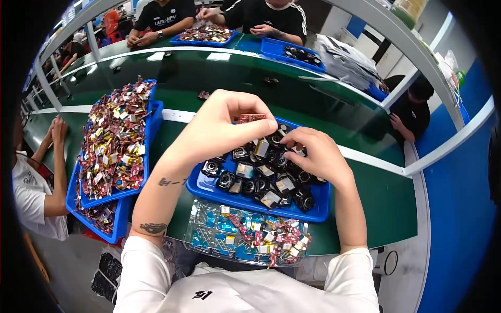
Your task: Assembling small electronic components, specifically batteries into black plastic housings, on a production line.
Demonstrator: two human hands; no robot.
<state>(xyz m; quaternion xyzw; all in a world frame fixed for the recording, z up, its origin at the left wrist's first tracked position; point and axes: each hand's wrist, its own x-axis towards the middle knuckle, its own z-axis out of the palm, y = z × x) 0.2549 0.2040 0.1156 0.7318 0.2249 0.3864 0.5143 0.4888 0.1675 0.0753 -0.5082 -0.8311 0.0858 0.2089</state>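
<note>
My left hand point(222, 122) is closed on a small red circuit board point(251, 118), pinched between thumb and curled fingers above the far edge of a blue tray point(209, 194). Over the tray's right part, my right hand point(315, 154) has its thumb and fingers bent around a black watch case point(282, 159); its grip is partly hidden. Several more black watch cases point(225, 180) lie heaped in the tray, some with silvery batteries showing. Closest to my body is a clear plastic compartment tray point(201, 221) with red boards and small batteries point(269, 237) piled on its right half.
To the left, stacked blue trays point(121, 221) hold a high heap of red boards and batteries point(112, 146). A white rail point(365, 159) crosses the green bench point(389, 208). Across it, people sit by a blue tray of parts point(203, 34) and another of black cases point(292, 55).
</note>
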